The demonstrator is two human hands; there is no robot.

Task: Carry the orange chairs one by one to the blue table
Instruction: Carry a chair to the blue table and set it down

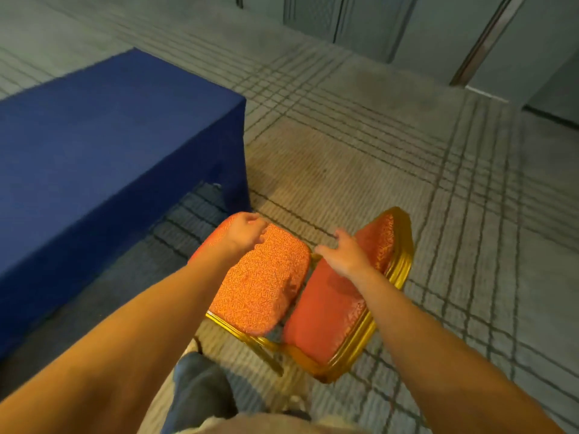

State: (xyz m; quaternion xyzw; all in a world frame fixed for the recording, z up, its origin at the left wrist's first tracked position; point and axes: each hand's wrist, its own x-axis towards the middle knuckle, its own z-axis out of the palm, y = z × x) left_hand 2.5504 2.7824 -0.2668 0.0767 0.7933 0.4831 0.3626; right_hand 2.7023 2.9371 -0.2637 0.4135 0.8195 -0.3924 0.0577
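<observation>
An orange padded chair (266, 286) with a gold frame hangs tilted in front of me, its seat to the left and its backrest to the right. My left hand (246, 231) grips the front edge of the seat. My right hand (343, 253) holds the chair at the gap between seat and backrest, fingers curled over the backrest's edge. The blue-clothed table (103, 136) stands at the left, its near corner just beyond the chair's seat.
Patterned carpet (391, 151) with dark grid lines covers the floor ahead and to the right. Grey wall panels (438, 29) run along the back. My leg and shoe (200, 389) show below the chair.
</observation>
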